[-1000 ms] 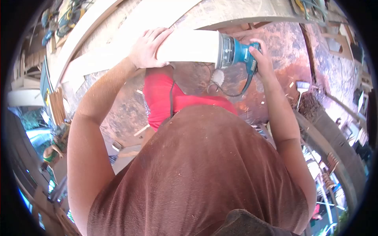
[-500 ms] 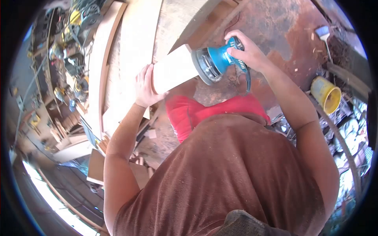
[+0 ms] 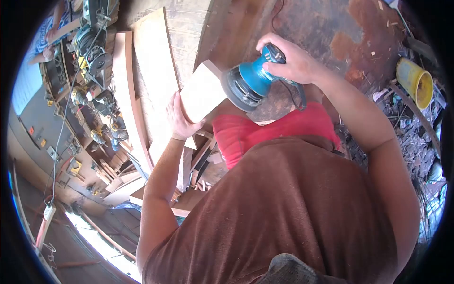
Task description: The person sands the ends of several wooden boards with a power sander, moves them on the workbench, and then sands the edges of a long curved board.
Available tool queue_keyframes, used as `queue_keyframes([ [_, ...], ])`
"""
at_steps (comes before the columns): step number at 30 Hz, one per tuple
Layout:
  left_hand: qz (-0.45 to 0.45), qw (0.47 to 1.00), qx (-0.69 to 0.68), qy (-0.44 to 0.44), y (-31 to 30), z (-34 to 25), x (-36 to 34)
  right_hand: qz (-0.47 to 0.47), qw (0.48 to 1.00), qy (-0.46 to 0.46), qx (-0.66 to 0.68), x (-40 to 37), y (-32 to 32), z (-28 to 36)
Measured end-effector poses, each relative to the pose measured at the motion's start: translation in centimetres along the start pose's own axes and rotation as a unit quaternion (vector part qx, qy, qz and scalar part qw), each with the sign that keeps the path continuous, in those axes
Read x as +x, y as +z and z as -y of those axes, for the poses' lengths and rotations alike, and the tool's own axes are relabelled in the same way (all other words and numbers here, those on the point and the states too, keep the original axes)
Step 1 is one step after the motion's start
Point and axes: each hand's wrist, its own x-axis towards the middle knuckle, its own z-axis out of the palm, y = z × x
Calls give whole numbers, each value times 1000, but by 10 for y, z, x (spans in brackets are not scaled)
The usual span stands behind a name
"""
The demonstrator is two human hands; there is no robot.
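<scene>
My left hand [image 3: 179,118] grips the left edge of a pale wooden block [image 3: 202,91], its fingers on the outer side and the thumb along the lower edge. A blue sander [image 3: 255,78] is in my right hand [image 3: 288,61], which is wrapped round its handle. The sander is tilted on its side, its round pad against the right end of the block. Long pale boards [image 3: 153,57] lie beyond my left hand on the workbench [image 3: 189,19].
Power tools and cords [image 3: 97,59] crowd a shelf at the left. Another person's arm [image 3: 56,33] shows at the upper left. A yellow bucket [image 3: 414,83] lies tipped at the right, near scattered debris. Wood offcuts [image 3: 111,173] sit at the lower left.
The view has turned, showing more of the left side and another person there. The sander and my right hand sit slightly further left in view; both hands keep their holds.
</scene>
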Motion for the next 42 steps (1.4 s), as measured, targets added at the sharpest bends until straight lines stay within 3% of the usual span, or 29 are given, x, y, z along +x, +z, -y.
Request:
queue_keyframes([
  [7,13,1000,2,0,-4,-3,1,-26,996,-86,-30,73,-2,-7],
  [12,9,1000,-5,-13,-2,-1,0,-16,995,-79,-53,40,-1,-1],
  [13,8,1000,-5,-13,-1,0,1,0,1000,-5,-13,26,-3,19],
  [16,11,1000,3,-8,-2,1,0,-34,994,-93,-42,33,1,13],
  [21,4,1000,0,-6,-1,1,1,-8,995,-96,-27,43,0,17],
  [22,3,1000,0,-7,-2,1,-1,21,999,-45,-22,34,-3,22],
  [25,13,1000,0,-17,-1,3,0,17,997,-76,-27,11,-2,19],
  [33,9,1000,-8,-9,-1,6,-1,7,997,-76,-15,47,-3,20],
  [38,6,1000,-14,-6,1,7,-1,18,998,-60,-25,22,-2,18],
  [42,5,1000,-7,-4,-1,5,0,-4,997,-72,-34,58,-1,2],
])
